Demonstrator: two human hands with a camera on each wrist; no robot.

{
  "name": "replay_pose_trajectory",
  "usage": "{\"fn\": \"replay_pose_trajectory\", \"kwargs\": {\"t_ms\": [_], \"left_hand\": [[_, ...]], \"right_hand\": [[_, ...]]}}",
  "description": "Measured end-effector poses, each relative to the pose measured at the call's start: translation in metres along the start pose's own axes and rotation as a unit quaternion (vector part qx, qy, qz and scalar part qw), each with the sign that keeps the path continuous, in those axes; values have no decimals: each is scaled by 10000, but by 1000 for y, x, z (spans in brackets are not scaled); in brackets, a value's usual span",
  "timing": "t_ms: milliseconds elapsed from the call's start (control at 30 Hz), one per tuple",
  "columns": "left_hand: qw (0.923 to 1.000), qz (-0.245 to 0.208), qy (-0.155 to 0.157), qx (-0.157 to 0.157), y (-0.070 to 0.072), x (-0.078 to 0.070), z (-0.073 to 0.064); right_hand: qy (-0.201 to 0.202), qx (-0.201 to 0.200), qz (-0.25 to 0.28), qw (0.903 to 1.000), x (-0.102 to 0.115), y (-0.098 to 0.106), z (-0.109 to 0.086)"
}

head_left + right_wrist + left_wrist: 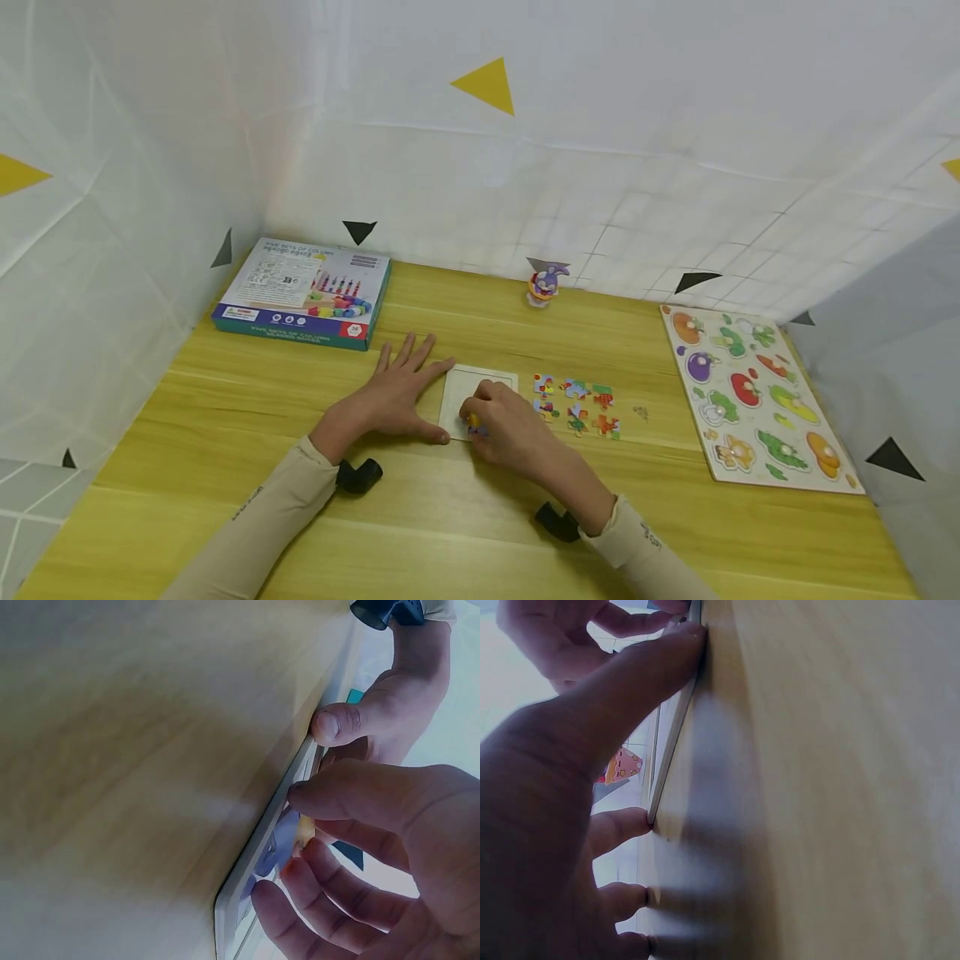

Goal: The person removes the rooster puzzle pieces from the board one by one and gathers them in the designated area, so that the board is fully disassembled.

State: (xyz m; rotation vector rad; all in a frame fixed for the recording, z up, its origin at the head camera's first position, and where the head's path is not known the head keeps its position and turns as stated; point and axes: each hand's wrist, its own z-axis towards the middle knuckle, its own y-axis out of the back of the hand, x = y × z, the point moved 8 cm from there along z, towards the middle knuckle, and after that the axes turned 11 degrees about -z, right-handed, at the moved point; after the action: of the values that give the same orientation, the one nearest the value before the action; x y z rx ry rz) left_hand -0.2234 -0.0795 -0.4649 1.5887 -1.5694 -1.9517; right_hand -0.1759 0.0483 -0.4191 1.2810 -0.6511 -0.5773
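A small pale puzzle board with a raised frame lies flat on the table. My left hand is spread at its left side, the thumb and index finger touching its edge. Over the lower right of the board, my right hand has curled fingers and pinches a yellow and purple puzzle piece. In the right wrist view that puzzle piece is low in the frame, between thumb and fingers, partly hidden. Several loose jigsaw pieces lie in rows just right of the board.
A boxed beads set sits at the back left. A purple rabbit figure stands at the back. On the right lies a vegetable peg board. Black wrist devices are on both forearms. White sheets hang behind and beside the table.
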Motion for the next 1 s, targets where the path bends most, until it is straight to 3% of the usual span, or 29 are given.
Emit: {"fn": "replay_pose_trajectory", "kwargs": {"t_ms": [400, 633, 1000], "left_hand": [[10000, -33, -42, -11, 1, -1, -1], [10000, 8, -41, -13, 1, -1, 0], [10000, -38, -56, -20, 1, 0, -1]], "right_hand": [[-184, -259, 276, 9991, -2, 12, -5], [-134, -550, 156, 9983, -8, 24, -18], [-131, -662, 50, 9977, -19, 29, -40]]}}
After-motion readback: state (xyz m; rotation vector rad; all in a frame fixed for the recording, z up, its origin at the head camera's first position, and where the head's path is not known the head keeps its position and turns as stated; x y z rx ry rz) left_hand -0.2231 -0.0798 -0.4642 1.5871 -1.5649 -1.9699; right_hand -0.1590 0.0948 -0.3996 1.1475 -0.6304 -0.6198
